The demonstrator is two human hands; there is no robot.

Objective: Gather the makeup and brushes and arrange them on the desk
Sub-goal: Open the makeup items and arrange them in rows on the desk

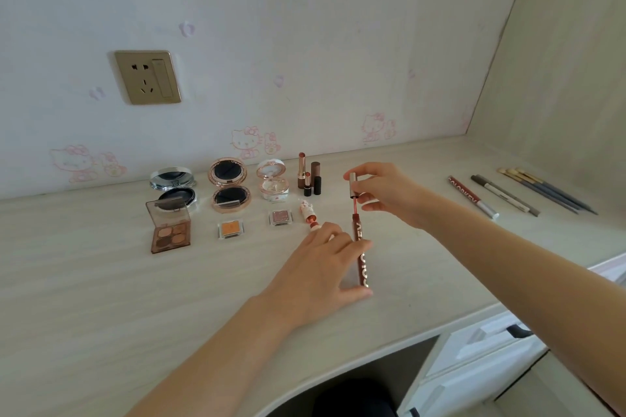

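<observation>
Left hand (318,267) grips a dark red lip gloss tube (360,261) at the middle of the desk (101,281), fingers curled round it, thumb near its base. Right hand (382,189) pinches the silver cap (353,184) between thumb and fingertips just above the tube; wand (354,205) is pulled partly out, tip still in the tube mouth. Behind, by the wall: three open compacts (229,186) in a row, then upright lipsticks (309,176). In front of them sit an open eyeshadow palette (169,227), an orange pan (231,228), a pink pan (280,217) and a small decorated lipstick (310,215) lying beside the left fingers. Far right, well apart: second lip gloss (472,196), two pens (504,195), brushes (545,189) lying side by side.
</observation>
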